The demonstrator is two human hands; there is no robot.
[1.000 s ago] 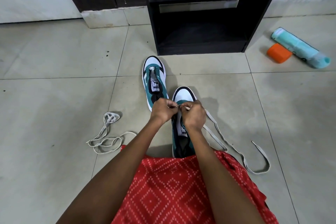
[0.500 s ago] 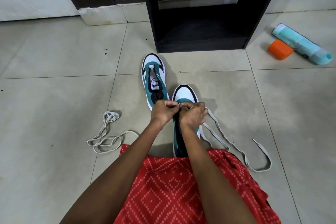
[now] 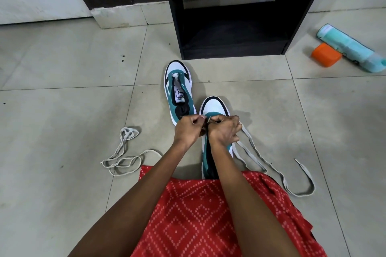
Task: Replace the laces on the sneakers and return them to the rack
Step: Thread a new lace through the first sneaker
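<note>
Open tile floor (image 3: 62,110) fills the left side. Nothing lies on it but a loose lace (image 3: 125,156), bunched near the left edge of the person's red garment (image 3: 198,215).

Right of that, the far sneaker (image 3: 179,89) stands unlaced, toe toward the black rack (image 3: 229,48) and close to its bottom front edge. The rack's lower shelf is open.

The left hand (image 3: 188,131) has curled fingers, with thumb and forefinger pinching the tip of the long lace (image 3: 271,165) over the toe end of the near sneaker (image 3: 215,108). This sneaker lies just right of the far one, heel at the garment. The right hand (image 3: 224,131), knuckles almost touching the left, grips the same lace at the front eyelets. From there the lace trails right and near in loops across the tile.

Far right, an orange cap (image 3: 325,54) and a teal bottle (image 3: 351,48) lie together, well apart from the sneakers, with open floor between.

Since a second ago both hands have stayed at the toe eyelets. The near sneaker's white tongue label no longer shows.
</note>
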